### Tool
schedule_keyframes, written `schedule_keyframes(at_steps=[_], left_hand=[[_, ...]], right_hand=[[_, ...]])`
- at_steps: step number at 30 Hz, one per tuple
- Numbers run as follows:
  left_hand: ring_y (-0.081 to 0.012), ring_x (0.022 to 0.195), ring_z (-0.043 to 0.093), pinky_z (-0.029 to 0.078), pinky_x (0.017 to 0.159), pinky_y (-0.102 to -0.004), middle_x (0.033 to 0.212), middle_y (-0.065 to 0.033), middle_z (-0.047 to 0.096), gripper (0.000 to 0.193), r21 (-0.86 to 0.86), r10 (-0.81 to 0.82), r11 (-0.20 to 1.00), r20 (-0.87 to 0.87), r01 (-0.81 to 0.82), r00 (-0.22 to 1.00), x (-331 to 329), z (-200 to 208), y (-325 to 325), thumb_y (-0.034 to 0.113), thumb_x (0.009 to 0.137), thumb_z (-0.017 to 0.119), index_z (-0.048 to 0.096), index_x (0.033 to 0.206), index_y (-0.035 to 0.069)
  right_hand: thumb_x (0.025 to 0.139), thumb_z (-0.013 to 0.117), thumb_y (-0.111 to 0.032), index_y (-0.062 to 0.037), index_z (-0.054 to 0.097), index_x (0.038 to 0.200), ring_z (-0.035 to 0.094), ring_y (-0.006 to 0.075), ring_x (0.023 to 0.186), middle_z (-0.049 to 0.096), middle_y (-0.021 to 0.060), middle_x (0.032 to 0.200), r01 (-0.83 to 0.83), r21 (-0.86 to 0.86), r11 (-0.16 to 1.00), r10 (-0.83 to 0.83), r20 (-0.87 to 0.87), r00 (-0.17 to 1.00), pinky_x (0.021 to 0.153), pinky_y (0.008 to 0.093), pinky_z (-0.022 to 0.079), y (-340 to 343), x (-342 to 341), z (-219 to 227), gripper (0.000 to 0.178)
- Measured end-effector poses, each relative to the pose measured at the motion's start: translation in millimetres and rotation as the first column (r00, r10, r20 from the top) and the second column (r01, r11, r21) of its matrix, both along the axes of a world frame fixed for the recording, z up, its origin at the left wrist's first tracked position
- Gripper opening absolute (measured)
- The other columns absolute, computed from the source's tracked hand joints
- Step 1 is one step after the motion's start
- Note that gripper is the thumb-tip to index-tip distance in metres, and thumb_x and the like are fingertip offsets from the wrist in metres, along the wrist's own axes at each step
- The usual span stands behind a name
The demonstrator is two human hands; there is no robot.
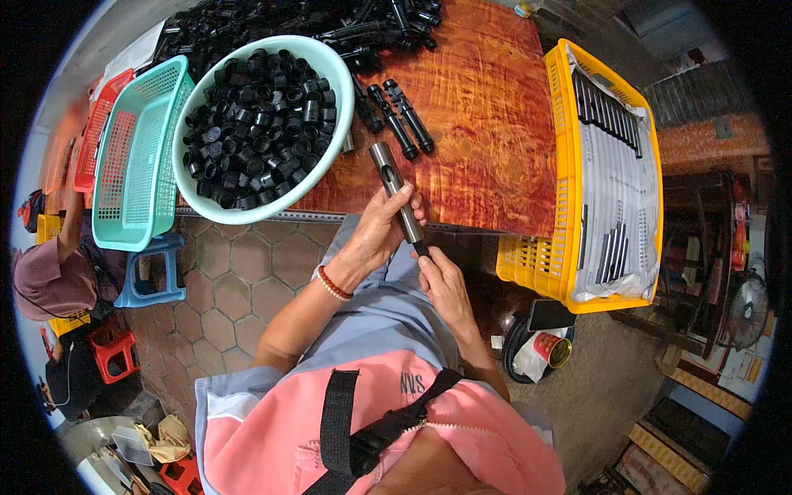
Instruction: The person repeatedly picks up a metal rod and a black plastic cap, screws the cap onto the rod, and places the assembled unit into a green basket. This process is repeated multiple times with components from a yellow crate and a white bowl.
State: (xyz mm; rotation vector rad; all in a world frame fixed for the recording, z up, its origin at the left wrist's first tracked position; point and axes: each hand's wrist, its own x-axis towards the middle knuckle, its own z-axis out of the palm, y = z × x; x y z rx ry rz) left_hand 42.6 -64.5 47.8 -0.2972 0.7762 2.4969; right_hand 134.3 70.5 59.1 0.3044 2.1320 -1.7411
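We look steeply down from the wearer's head through one wide fisheye, the shirt close below at six o'clock, the worktop farther off toward twelve.

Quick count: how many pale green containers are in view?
2: a round bowl heaped with short black caps, up and left of the left hand, and a perforated rectangular basket to the bowl's left. Others may be hidden.
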Motion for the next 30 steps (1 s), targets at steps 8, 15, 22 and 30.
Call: schedule_keyframes(at_steps=[8, 15, 22, 30], left_hand=[[-0.0136, 0.076, 0.053, 0.049, 0.069, -0.0294, 0.084, -0.0021, 0.049, 0.018, -0.098, -0.01, 0.995, -0.003, 0.01, 1.0, 14, 2, 12, 0.022, 0.093, 0.056, 0.044, 0.101, 0.011], [-0.0136, 0.077, 0.053, 0.049, 0.067, -0.0286, 0.085, -0.0027, 0.05, 0.017, -0.113, -0.052, 0.992, 0.021, 0.054, 0.998, 13, 4, 9, 0.022, 0.094, 0.054, 0.043, 0.101, 0.011], [-0.0144, 0.078, 0.054, 0.049, 0.067, -0.029, 0.086, -0.0035, 0.05, 0.019, -0.128, -0.072, 0.989, -0.002, 0.071, 0.997, 14, 4, 10, 0.023, 0.094, 0.053, 0.043, 0.103, 0.011], [-0.0149, 0.08, 0.052, 0.048, 0.069, -0.029, 0.088, -0.0041, 0.049, 0.019, -0.081, -0.072, 0.994, -0.039, 0.068, 0.997, 19, -4, 11, 0.022, 0.094, 0.054, 0.044, 0.105, 0.011]], right_hand=[[0.094, 0.042, -0.024, -0.0046, 0.056, 0.098, 0.037, 0.0059, 0.047, 0.043, -0.0016, 0.058, 0.087, 0.023, 0.996, -0.088, 0.039, 0.995, 0.041, 0.0217, 0.03, -6, -4, -3, 0.025], [0.09, 0.044, -0.024, -0.0043, 0.055, 0.097, 0.038, 0.0059, 0.046, 0.046, -0.0006, 0.061, 0.097, -0.31, 0.946, -0.045, 0.17, 0.984, 0.04, 0.0205, 0.029, 5, -3, -2, 0.023], [0.09, 0.039, -0.025, -0.0031, 0.056, 0.099, 0.038, 0.0063, 0.046, 0.044, 0.0002, 0.061, 0.105, -0.26, 0.96, -0.054, 0.196, 0.979, 0.041, 0.021, 0.03, 2, -4, -3, 0.029], [0.088, 0.04, -0.025, -0.0038, 0.058, 0.085, 0.036, 0.0071, 0.044, 0.041, -0.0009, 0.055, 0.101, -0.084, 0.991, -0.095, 0.076, 0.993, 0.041, 0.0223, 0.029, -3, -2, -12, 0.027]])
